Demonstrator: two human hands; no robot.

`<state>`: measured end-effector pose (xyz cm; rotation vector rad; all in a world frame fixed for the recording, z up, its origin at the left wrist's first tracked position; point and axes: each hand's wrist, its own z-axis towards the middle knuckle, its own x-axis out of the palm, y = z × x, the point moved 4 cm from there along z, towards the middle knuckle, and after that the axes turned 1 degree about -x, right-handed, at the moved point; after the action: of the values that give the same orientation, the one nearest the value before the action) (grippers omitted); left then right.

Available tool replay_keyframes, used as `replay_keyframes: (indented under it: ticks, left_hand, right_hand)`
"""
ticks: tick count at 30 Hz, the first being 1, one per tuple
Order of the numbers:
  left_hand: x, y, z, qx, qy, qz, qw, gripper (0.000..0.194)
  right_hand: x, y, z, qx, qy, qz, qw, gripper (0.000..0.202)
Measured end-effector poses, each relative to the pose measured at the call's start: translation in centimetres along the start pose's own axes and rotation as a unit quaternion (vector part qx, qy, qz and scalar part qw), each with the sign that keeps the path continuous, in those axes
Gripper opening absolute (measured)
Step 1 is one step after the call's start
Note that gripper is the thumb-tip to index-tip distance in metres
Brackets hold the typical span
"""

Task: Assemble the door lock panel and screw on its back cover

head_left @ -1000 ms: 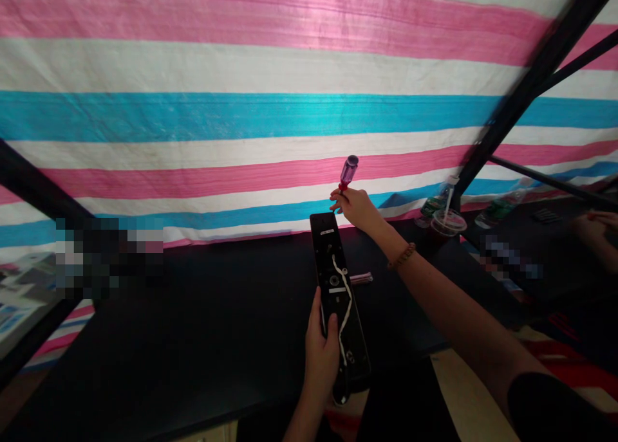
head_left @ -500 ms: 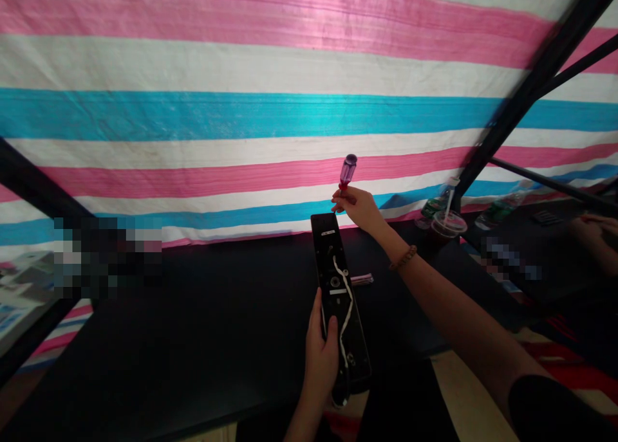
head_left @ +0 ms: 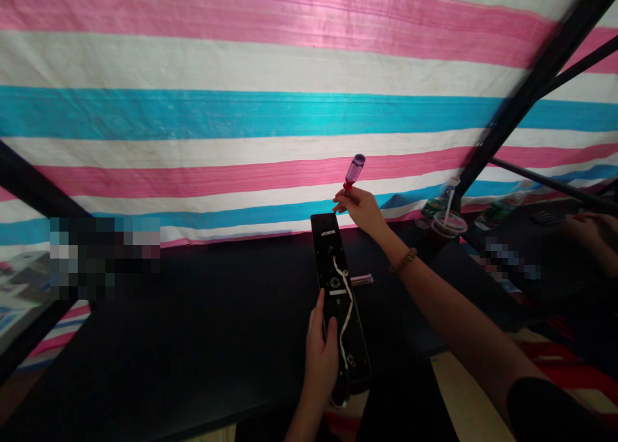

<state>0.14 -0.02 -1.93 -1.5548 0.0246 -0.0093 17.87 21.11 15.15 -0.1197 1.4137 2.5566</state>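
A long black housing lies lengthwise before me, its near end reaching the table's front edge. A white cable runs along its face, among small round fittings and a white label. My left hand grips its left side, the thumb over the face. A screwdriver with a clear purple handle and red collar is pinched low down in my right hand. It tilts to the right, its tip close to the housing's far end; whether the tip touches is too small to tell.
A small pinkish object lies right of the housing on the black table. A lidded cup with a straw and a plastic bottle stand at the right. Another person's hand is far right. Striped sheeting hangs behind.
The screwdriver's handle has tipped a little further right, with my right hand shifting slightly that way. My left index finger has moved slightly to the right along the housing's edge.
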Motion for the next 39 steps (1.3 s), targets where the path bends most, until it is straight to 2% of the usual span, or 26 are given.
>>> replay_keyframes:
  ticks: [7, 15, 23, 29, 33, 39]
  left_hand:
    - [0.0, -0.4, 0.0, -0.003, -0.005, 0.000, 1.000, 0.054]
    - [0.0, -0.2, 0.0, 0.003, -0.010, 0.010, 1.000, 0.053]
    - [0.0, -0.7, -0.1, 0.016, -0.012, 0.017, 1.000, 0.052]
    - [0.1, -0.5, -0.1, 0.007, -0.015, 0.022, 1.000, 0.052]
    - [0.1, -0.4, -0.1, -0.001, -0.012, 0.028, 1.000, 0.055]
    - [0.0, -0.7, 0.0, -0.006, -0.011, 0.021, 1.000, 0.055]
  right_hand:
    - [-0.3, 0.0, 0.1, 0.017, -0.051, -0.058, 0.997, 0.030]
    - [0.1, -0.1, -0.2, -0.003, -0.004, -0.018, 1.000, 0.027]
    - [-0.1, 0.7, -0.2, 0.002, -0.070, -0.059, 0.996, 0.030]
    - [-0.4, 0.9, -0.6, -0.013, -0.025, -0.089, 0.996, 0.032]
    - [-0.7, 1.0, -0.7, -0.034, -0.020, -0.128, 0.991, 0.033]
    - [-0.5, 1.0, -0.8, -0.017, 0.007, -0.147, 0.989, 0.031]
